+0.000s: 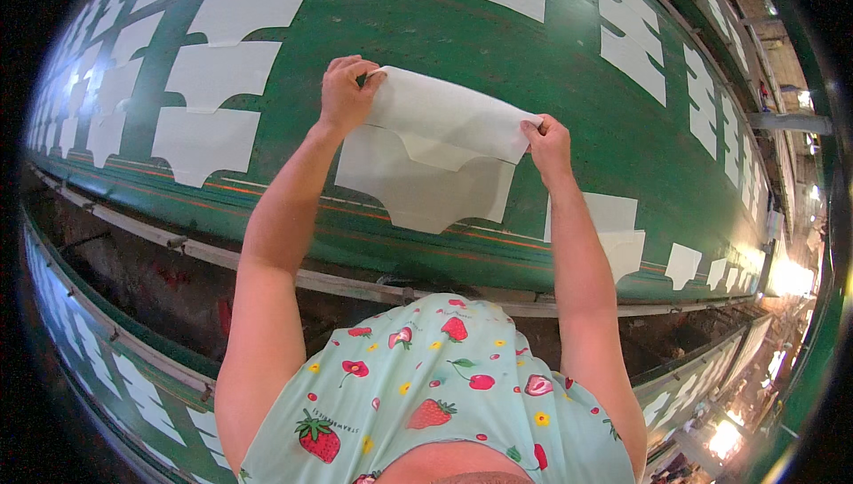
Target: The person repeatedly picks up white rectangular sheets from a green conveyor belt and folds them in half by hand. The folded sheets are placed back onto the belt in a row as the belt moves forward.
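"Count?"
"One held panel (pixel 444 115), white; one lower panel (pixel 426 200) partly beneath; three left panels (pixel 219 71) in a column."
"Texture?"
"Thin, matte, curve-notched. Green table (pixel 298 84), slightly shiny."
"Grip?"
"Pinching both far corners: left hand (pixel 348 96) at left, right hand (pixel 547 144) at right."
"And held panel where?"
"Between both hands, covering lower panel's far part."

Lower white panel (pixel 426 197), top hidden behind the upper panel (pixel 451 112)
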`<state>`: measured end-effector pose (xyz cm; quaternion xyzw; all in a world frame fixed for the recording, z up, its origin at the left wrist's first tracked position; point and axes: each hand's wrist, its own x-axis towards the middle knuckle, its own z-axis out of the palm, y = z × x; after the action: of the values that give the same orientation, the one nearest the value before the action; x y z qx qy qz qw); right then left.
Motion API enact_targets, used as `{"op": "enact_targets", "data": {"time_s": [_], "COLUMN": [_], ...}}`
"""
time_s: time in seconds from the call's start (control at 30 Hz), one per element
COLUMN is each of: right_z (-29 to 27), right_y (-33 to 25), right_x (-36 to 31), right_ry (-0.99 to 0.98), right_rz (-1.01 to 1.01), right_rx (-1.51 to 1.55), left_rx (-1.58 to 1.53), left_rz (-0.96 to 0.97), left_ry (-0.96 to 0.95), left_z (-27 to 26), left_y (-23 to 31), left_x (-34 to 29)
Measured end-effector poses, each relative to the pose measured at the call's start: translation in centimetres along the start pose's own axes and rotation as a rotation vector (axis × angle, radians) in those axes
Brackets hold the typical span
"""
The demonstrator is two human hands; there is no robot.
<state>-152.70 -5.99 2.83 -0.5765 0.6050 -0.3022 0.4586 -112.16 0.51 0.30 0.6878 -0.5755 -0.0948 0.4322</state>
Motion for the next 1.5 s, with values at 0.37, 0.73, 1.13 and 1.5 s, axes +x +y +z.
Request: {"op": "enact_targets", "data": {"time_s": [0.37,0.73,1.13,1.5], "right_z": [1.6,1.8,1.8,-0.9], "right_y": [2.3,3.6,4.2,2.4], "right_x": [3.9,4.6,5.5,3.1], "right_ry": [0.165,0.258,0.3,-0.009], "right_rz": [-0.026,-0.13,-0.039,0.052], "right_rx": [-0.153,-0.194,-0.13,0.342], "left_rx": [0.069,0.229,0.38,0.53], "left_rz": [0.112,0.073,0.021,0.276], "left_ry": [-0.001,0.041,-0.039,-0.553], "left_z": [1.4,1.8,2.6,13.8], "left_y": [-4.4,-2.7,-0.7,16.4], "left_x": [3.3,3.2,2.5,-5.5]}}
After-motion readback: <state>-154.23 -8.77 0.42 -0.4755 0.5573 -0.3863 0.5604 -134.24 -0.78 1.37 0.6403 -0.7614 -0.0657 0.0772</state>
